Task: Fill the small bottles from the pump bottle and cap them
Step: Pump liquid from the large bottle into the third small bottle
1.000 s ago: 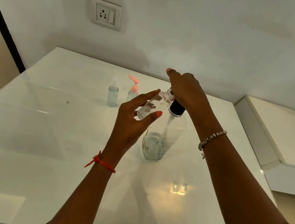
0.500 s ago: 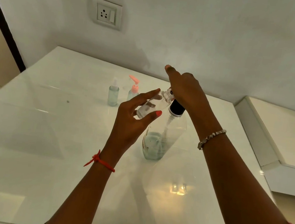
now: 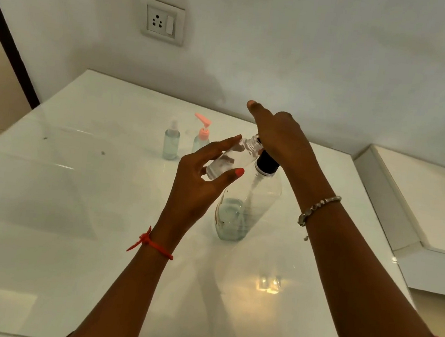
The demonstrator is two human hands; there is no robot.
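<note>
Hardly anything has moved since before: both our hands stay where they were. Our left hand [image 3: 197, 182] holds the small bottle [image 3: 227, 163] tilted between thumb and fingers, with its open mouth up by the pump. Our right hand [image 3: 280, 136] is curled over the top of the pump bottle [image 3: 247, 207], thumb sticking out. That big bottle stands on the white table [image 3: 72, 206] with a little liquid at the bottom. 2 more stand far back, just beside each other: a spray bottle [image 3: 171, 143] and a pink-topped bottle [image 3: 202, 138].
</note>
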